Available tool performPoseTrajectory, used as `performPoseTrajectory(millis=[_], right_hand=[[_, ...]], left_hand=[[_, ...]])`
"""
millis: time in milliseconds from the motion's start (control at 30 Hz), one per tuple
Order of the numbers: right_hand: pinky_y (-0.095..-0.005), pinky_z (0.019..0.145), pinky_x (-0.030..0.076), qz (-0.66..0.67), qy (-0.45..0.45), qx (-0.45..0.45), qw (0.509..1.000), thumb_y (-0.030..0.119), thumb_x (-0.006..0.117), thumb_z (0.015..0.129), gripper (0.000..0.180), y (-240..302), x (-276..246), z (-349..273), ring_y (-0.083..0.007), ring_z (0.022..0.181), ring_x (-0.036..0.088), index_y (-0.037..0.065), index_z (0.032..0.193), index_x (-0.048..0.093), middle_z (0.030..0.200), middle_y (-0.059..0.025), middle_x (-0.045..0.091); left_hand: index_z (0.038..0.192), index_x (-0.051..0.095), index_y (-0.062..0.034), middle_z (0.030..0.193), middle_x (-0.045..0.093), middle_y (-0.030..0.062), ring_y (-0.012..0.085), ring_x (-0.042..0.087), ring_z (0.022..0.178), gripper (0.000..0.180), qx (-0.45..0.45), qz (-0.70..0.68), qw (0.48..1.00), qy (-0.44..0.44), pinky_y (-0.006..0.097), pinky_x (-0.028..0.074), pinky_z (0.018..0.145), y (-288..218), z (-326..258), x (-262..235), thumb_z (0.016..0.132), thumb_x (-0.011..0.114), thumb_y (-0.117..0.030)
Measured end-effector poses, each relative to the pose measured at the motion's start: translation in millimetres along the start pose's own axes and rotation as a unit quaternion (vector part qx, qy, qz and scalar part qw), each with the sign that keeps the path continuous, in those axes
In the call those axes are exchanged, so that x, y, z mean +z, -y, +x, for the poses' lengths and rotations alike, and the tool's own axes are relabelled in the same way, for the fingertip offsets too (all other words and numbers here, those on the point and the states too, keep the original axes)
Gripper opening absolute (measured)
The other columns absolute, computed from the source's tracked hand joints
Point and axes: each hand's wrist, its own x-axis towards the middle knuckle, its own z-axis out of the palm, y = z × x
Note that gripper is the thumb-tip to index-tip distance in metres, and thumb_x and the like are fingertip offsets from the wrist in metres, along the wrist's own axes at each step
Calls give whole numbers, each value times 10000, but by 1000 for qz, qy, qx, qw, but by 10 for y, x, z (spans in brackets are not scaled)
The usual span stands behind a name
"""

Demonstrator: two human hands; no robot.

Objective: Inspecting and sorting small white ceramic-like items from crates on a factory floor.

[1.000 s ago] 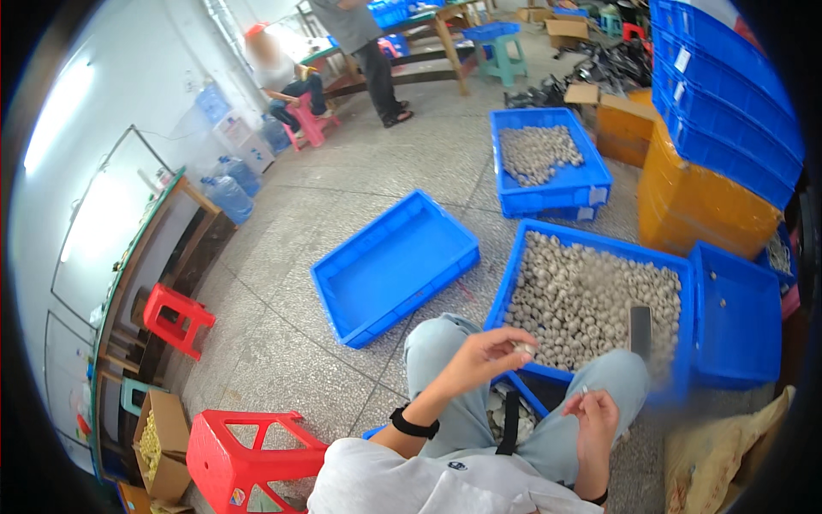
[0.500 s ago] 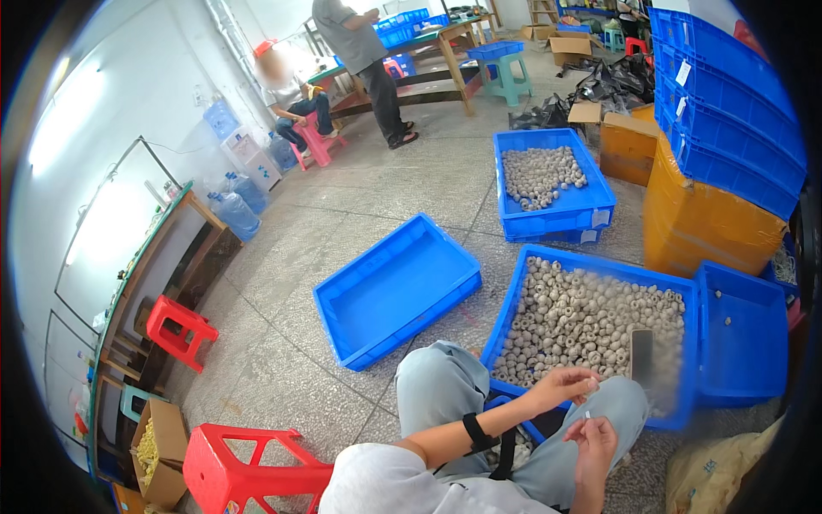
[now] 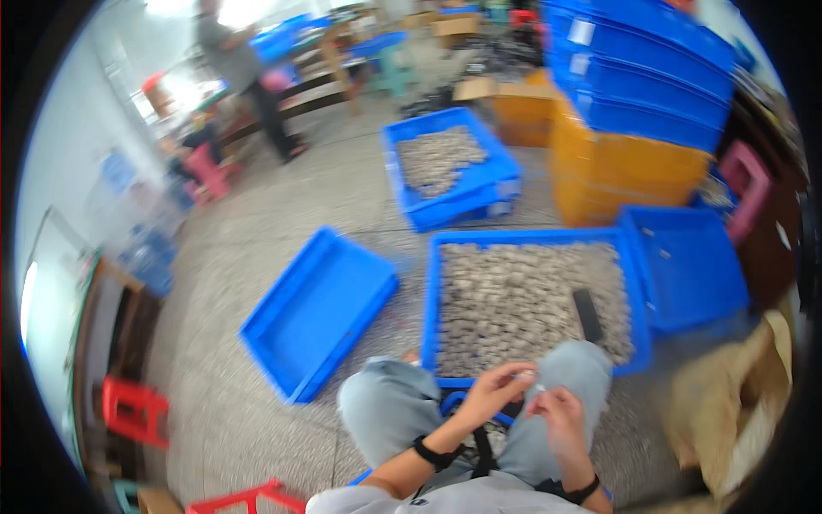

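My left hand (image 3: 501, 390) is closed, its fingertips pinched together above my knees on something small and pale that blur hides. Close beside it, my right hand (image 3: 560, 415) pinches a small white piece (image 3: 540, 389), too small to name. Just beyond my knees lies a wide blue tray (image 3: 433, 300) full of small round beige pieces (image 3: 514, 300) that look like beads with holes. A dark phone-like slab (image 3: 587, 314) rests on them near the right side. Part of another blue container (image 3: 454, 399) shows between my legs.
An empty blue tray (image 3: 321, 313) lies on the floor to the left. Further off, stacked blue trays (image 3: 505, 184) hold more beads. At right stand a shallow blue tray (image 3: 693, 265), a yellow box (image 3: 625, 171) under blue crates (image 3: 642, 64), and a tan sack (image 3: 728, 403). Two people are in the background.
My view has swung to the right, so the room appears shifted left and smeared. My hands have drawn closer together, both still pinched.
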Motion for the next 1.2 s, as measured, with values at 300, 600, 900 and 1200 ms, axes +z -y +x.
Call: performPoseTrajectory(millis=[300, 600, 900, 1200], right_hand=[[-264, 684, 453, -15, 46, 0, 999, 162, 523, 888, 167, 46, -81, -22, -134, 730, 560, 1, 858, 556, 783, -78, 599], [-235, 664, 429, -23, 51, -37, 998, 217, 510, 900, 207, 188, -11, -230, -87, 711, 522, 20, 862, 558, 779, -18, 568], [-215, 593, 425, -115, -6, -47, 992, 262, 533, 883, 242, 307, 3, -390, -74, 660, 518, 37, 795, 556, 726, -12, 566], [-229, 605, 464, -149, -423, -316, 836, 210, 537, 868, 193, 1084, -566, -1065, -107, 678, 564, 29, 866, 605, 772, -40, 597]], left_hand=[[1012, 569, 36, 796, 605, 63, 98, 547, 654, 219, 42, 22, 998, 51, 218, 448, 591, -126, -138, 16, 829, 567, -84], [1069, 563, 4, 830, 612, 54, 102, 576, 658, 238, 61, 0, 995, 81, 218, 476, 582, -76, -169, 46, 869, 559, -126], [1040, 574, 9, 781, 599, 42, 99, 545, 645, 223, 111, 28, 992, 59, 221, 455, 601, -168, -64, 14, 874, 554, -138], [1002, 587, 14, 759, 602, 64, 111, 539, 629, 274, 209, 34, 973, -97, 230, 442, 556, -169, 51, -516, 847, 604, -211]])
